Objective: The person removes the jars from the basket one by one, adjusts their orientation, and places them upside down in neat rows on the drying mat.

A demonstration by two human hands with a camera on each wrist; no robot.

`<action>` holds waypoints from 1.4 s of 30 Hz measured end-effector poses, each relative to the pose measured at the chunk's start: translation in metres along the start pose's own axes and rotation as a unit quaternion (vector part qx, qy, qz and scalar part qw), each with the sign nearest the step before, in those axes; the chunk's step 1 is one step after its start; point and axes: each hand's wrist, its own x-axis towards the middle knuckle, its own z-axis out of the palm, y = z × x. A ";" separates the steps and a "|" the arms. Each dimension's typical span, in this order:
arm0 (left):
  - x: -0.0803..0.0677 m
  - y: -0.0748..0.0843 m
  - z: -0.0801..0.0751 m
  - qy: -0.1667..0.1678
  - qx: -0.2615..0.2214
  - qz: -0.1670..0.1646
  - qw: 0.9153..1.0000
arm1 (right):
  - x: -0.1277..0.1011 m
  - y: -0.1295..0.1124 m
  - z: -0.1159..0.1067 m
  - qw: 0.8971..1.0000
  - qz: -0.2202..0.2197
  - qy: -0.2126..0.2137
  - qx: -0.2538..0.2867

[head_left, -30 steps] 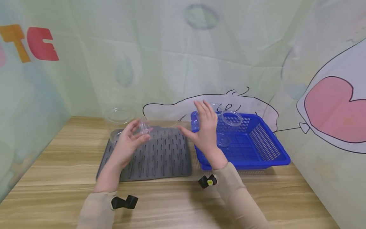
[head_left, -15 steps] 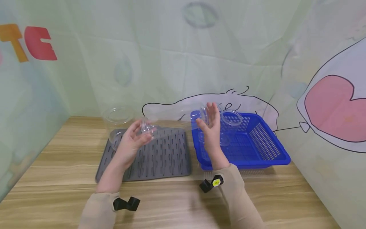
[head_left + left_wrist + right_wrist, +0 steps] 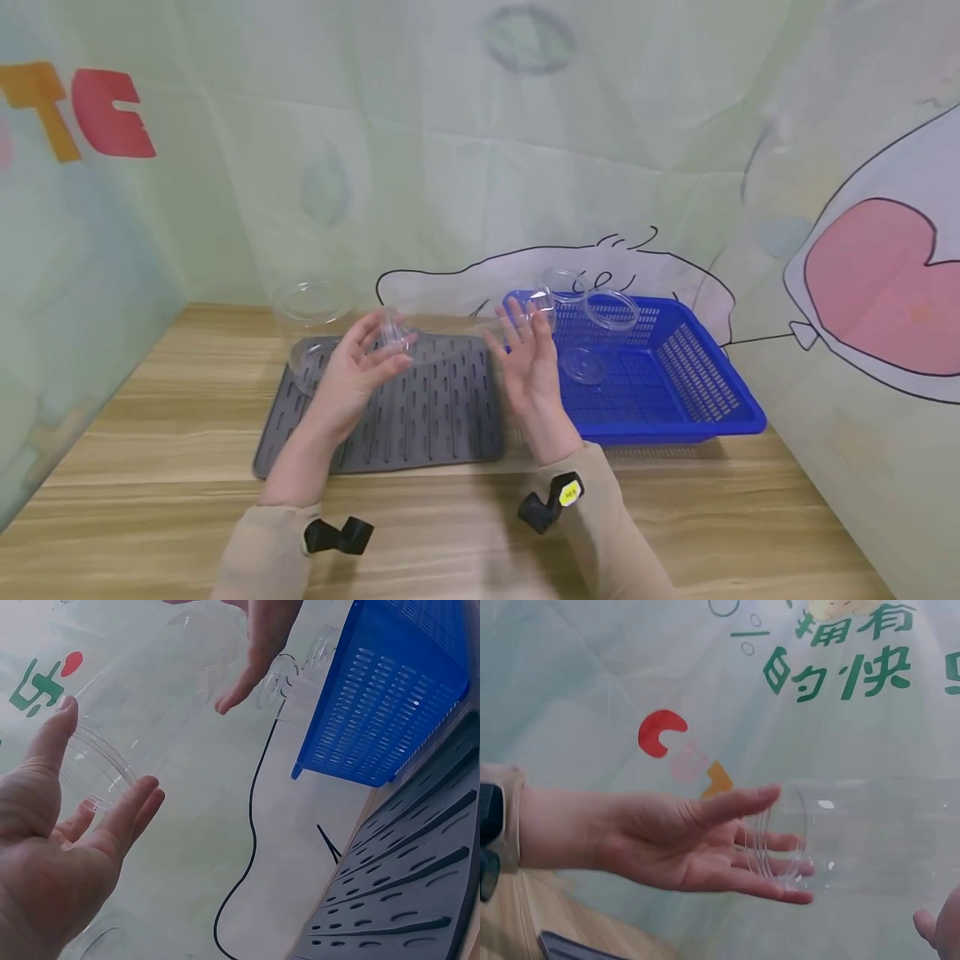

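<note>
In the head view my left hand [image 3: 356, 371] holds one end of a clear cylindrical jar [image 3: 395, 332], its thumb and fingers curled round the ringed rim. The jar lies nearly level in the air, over the grey ridged mat [image 3: 420, 417], and points right. Close by its far end, my right hand [image 3: 532, 367] is spread with straight fingers and the palm turned up. From the left wrist, the jar's rim [image 3: 101, 769] shows between thumb and fingers. The right wrist view shows the left hand [image 3: 682, 840] round the jar, with part of the right hand [image 3: 943, 928] at the edge.
Another clear jar [image 3: 313, 302] stands at the mat's back left. On the right sits a blue perforated basket [image 3: 637, 429] with clear jars [image 3: 611, 310] upright in it. A printed curtain [image 3: 420, 183] hangs behind the wooden table [image 3: 420, 533].
My right hand has come down from an upright pose near the jar's far end and turned palm up. The left hand, still round the jar's rim, has shifted slightly right.
</note>
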 end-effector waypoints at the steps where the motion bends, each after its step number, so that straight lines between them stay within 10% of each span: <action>1: 0.000 0.000 0.000 0.000 0.000 -0.001 1.000 | -0.001 0.000 0.001 1.000 0.004 0.002 0.009; 21: -0.005 0.012 -0.006 0.006 0.014 0.012 1.000 | 0.000 -0.001 0.017 1.000 0.009 -0.004 0.025; 30: -0.008 0.020 -0.013 0.077 -0.038 0.046 0.995 | 0.010 -0.012 0.034 0.999 -0.022 -0.037 -0.034; 34: -0.008 0.020 -0.020 0.150 -0.106 0.098 0.978 | 0.015 -0.016 0.044 0.995 -0.052 -0.037 -0.070; 42: -0.007 0.014 -0.045 0.292 -0.225 0.162 0.915 | 0.031 -0.010 0.053 0.974 -0.105 -0.088 -0.181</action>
